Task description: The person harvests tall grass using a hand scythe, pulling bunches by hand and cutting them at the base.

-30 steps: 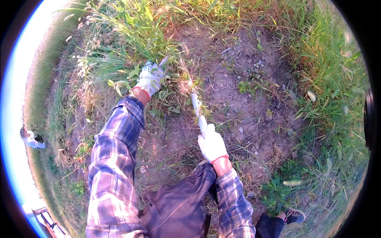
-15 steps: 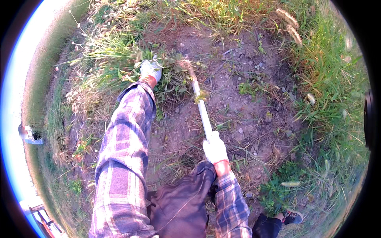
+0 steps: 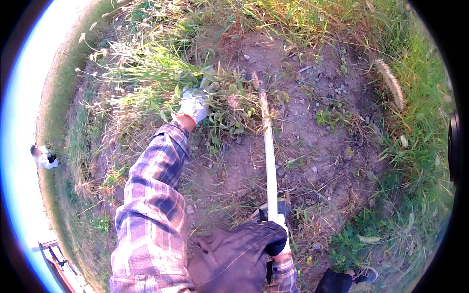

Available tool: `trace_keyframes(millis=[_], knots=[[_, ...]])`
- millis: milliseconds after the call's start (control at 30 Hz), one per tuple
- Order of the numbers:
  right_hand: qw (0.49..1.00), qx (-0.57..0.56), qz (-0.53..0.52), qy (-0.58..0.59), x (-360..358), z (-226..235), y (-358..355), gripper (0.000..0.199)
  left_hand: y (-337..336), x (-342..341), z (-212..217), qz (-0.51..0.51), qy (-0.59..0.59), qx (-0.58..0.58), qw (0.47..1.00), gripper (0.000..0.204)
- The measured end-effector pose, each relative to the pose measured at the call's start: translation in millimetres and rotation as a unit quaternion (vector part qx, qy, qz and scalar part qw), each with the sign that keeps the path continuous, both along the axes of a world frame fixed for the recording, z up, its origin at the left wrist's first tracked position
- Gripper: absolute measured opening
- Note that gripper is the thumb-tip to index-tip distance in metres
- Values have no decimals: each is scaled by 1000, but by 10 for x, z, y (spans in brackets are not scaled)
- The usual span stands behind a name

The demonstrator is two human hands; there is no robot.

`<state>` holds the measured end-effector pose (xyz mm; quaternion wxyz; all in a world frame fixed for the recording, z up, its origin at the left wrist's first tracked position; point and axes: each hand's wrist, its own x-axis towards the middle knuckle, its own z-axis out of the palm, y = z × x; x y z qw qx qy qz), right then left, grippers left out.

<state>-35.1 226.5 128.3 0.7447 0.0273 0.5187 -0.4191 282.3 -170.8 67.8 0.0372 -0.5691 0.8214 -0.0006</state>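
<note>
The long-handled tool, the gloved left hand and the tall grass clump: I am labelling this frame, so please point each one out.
Long-handled tool (image 3: 269,161): head view, middle of its pale shaft.
Left hand (image 3: 194,105): head view, back of the white glove.
Grass clump (image 3: 146,66): head view, its green blades.

Weeds left of tool handle

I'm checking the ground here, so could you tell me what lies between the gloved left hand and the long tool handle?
In the head view, a clump of cut weeds and leafy stems fills the stretch between the left hand and the long handle; lower down, bare soil shows.
</note>
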Motion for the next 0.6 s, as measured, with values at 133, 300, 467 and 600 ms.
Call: trace_keyframes(millis=[133,300,467,600], knots=[[970,5,162,183,-47,36,-118,24,-66,-175,357,5,-37,-78,996,56],[967,-7,158,202,-40,109,-232,32,-564,-727,211,53,-349,-55,934,30],[988,-2,149,36,-260,-261,-375,42,-826,-694,331,-82,-268,65,958,86],[973,-95,195,76,95,-242,-1155,39,-401,-303,402,64,-155,136,976,75]])
